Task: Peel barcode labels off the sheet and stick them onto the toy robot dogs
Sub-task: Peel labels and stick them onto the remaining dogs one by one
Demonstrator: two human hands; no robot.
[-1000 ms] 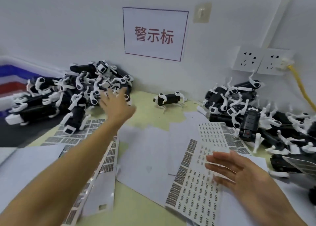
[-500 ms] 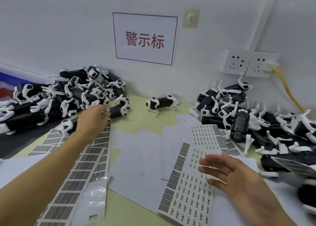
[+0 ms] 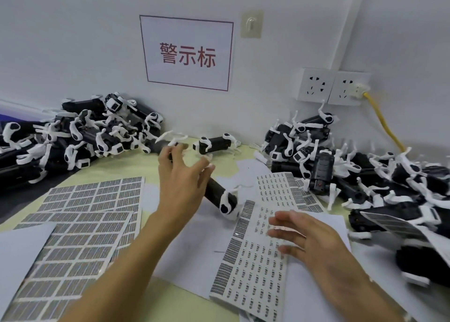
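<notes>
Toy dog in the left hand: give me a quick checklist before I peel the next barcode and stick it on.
1. Dog held: left hand has its fingers round the toy dog: ok.
2. Dog steady: it is motion-blurred, in the air or on the paper: cannot tell.
3. Barcode sheet within reach, under the right hand: ok.
4. Right hand free, fingers spread: ok.
5. Label peeled: none on the fingers yet: not ok.
6. Dog's label spot facing up: cannot tell.
</notes>
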